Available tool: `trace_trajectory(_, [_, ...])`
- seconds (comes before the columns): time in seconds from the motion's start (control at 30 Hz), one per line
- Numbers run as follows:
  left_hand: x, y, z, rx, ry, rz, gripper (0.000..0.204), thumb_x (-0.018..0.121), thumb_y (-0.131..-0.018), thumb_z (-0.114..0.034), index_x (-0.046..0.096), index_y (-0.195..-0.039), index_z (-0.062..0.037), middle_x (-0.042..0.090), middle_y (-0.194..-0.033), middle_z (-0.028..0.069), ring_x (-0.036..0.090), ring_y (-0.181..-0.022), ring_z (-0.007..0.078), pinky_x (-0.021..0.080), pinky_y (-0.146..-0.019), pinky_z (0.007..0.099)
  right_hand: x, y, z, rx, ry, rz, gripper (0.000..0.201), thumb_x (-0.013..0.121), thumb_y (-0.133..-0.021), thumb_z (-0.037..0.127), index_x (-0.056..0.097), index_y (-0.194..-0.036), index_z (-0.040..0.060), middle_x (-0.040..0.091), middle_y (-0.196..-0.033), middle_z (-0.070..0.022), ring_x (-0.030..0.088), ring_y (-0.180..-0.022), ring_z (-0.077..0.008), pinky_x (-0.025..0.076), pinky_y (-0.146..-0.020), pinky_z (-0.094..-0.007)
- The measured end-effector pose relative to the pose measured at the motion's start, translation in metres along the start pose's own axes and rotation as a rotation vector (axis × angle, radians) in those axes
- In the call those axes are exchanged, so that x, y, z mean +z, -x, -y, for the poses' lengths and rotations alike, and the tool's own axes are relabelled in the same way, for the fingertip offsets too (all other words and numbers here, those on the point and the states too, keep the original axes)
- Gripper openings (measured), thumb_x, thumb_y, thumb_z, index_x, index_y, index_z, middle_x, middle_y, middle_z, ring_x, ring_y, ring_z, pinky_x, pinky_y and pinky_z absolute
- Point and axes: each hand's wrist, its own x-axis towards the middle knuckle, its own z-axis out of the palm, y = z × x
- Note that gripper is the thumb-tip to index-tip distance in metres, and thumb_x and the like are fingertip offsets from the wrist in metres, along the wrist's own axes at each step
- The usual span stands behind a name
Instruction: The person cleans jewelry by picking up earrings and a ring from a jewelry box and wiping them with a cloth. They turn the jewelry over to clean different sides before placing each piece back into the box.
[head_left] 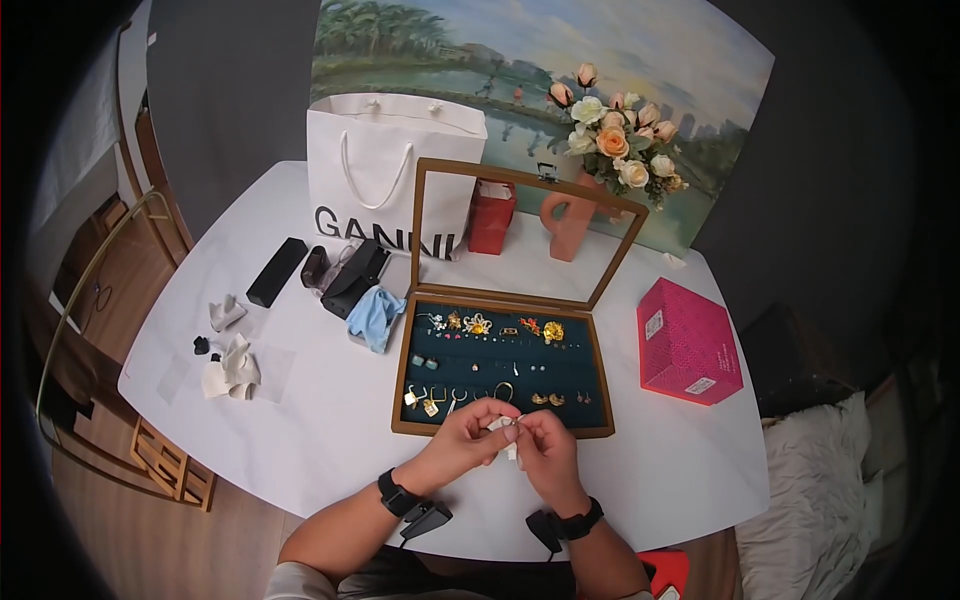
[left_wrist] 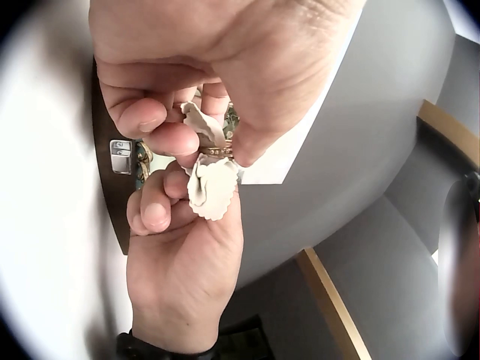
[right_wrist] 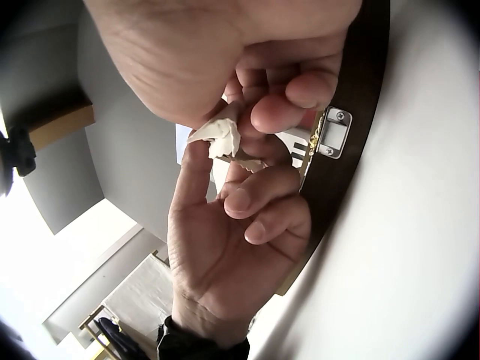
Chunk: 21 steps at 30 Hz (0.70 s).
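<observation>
my left hand [head_left: 462, 440] and right hand [head_left: 548, 455] pinch a cream scalloped-edge cloth [left_wrist: 213, 187].
slim gold-coloured metal band [left_wrist: 217, 151] sits in my pinch, cloth on both sides; brown wooden-framed jewellery case [head_left: 500, 352] just beyond my grip.

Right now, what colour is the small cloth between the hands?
The small cloth is off-white; the left wrist view shows it best.

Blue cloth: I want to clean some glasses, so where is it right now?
In the head view, the blue cloth lies left of centre, beside the wider black case and just left of the open jewellery box.
</observation>
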Motion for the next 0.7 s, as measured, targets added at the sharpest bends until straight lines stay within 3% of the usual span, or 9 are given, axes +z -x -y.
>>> trace_trajectory(0.7, [-0.0003, -0.0003, 0.0028, 0.001, -0.025, -0.010, 0.025, 0.064, -0.105, -0.017, 0.060, -0.127, -0.0071, 0.058, -0.081, -0.0050, 0.048, -0.062, 0.0029, 0.036, -0.055, 0.0201, 0.0000, -0.0004, 0.0005, 0.023, 0.025, 0.009, 0.001, 0.058, -0.104, 0.003, 0.059, -0.104, 0.0016, 0.063, -0.077, 0.0009, 0.055, -0.064, -0.0015, 0.043, -0.055, -0.0202])
